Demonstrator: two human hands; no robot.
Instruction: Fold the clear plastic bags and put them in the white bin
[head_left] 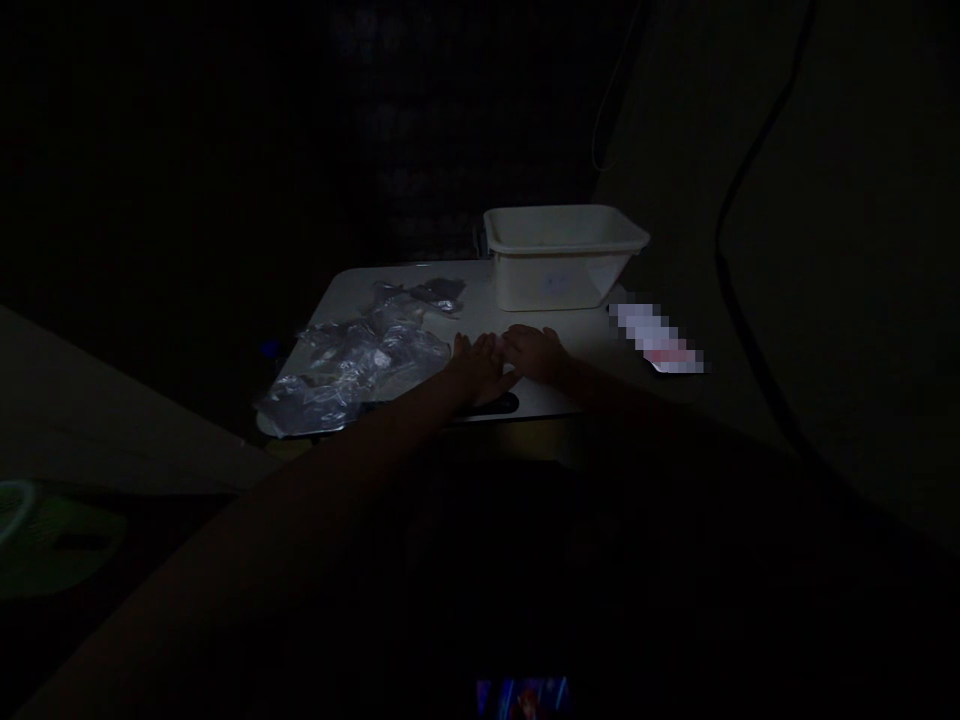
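My left hand (478, 370) rests low over the front of a small white table, its fingers stretched forward and the thumb out to the right. Against its fingertips, my right hand (535, 353) has its fingers bent and closed. A faint pale patch shows where the hands meet; too dim to make out what it is. Just under my left wrist lies a dark handle (495, 404) along the table's front edge, its other end hidden by my forearm. Crumpled clear plastic bags (352, 365) spread over the left of the table, close to my left hand.
A white plastic tub (551, 280) stands at the back right of the table (450, 272). A blurred-out flat object (656, 338) lies at the right edge. Down at the left is a green basket (60, 545). At the bottom, a small screen (523, 698) glows. The surroundings are very dark.
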